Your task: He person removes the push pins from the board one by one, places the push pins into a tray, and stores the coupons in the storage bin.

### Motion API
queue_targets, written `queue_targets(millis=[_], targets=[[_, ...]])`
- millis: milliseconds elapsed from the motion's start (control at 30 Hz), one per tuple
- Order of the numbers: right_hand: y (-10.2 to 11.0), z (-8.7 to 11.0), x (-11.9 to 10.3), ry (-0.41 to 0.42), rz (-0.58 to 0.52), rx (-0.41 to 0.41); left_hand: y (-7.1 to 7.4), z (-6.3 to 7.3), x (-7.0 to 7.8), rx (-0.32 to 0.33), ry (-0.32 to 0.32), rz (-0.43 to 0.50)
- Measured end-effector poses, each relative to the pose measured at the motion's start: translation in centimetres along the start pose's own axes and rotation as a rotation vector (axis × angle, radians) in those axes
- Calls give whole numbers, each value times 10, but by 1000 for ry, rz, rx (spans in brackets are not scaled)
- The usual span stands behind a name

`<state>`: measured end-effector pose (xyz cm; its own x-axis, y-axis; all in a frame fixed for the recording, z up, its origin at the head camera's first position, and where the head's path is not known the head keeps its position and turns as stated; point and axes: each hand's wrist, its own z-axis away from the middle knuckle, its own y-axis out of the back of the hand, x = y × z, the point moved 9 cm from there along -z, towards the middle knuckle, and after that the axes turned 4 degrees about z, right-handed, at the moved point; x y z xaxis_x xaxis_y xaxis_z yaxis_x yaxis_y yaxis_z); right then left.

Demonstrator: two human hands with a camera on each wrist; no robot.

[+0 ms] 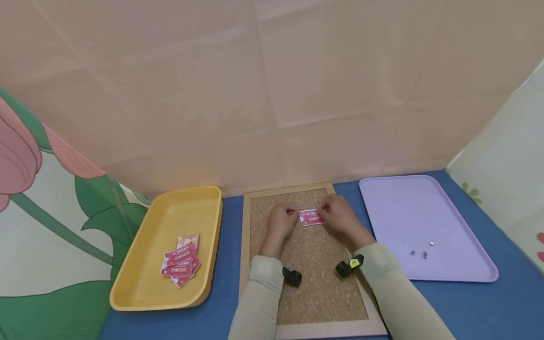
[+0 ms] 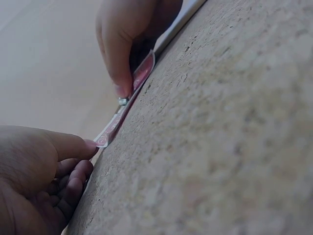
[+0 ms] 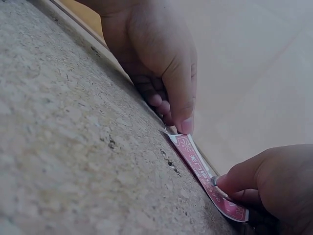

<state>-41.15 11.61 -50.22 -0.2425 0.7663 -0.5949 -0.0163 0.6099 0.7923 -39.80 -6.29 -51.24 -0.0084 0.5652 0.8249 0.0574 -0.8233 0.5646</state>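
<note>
A small pink-and-white printed coupon card (image 1: 311, 217) lies against the upper part of a cork board (image 1: 314, 283). My left hand (image 1: 282, 221) pinches the card's left edge between thumb and finger, its other fingers curled by the cork. At the card's upper right, my right hand (image 1: 339, 213) pinches a small silvery thumbtack (image 3: 213, 181), the thumb tip pressed on it at the card's upper edge. In the right wrist view the card (image 3: 198, 171) bows slightly, its left corner lifted off the cork. The tack's point is hidden.
Left of the board, a yellow tray (image 1: 136, 288) holds several similar pink cards (image 1: 180, 264). On the right stands a lilac tray (image 1: 408, 208) with a few small metal tacks (image 1: 424, 255). A wooden frame (image 1: 245, 236) edges the cork. Blue cloth (image 1: 225, 283) covers the table.
</note>
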Motion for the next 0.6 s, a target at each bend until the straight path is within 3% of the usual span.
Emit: queue_targets(millis=[600], targets=[[0,0,2,15,-23,4,0,1,0,-2,4,-13]])
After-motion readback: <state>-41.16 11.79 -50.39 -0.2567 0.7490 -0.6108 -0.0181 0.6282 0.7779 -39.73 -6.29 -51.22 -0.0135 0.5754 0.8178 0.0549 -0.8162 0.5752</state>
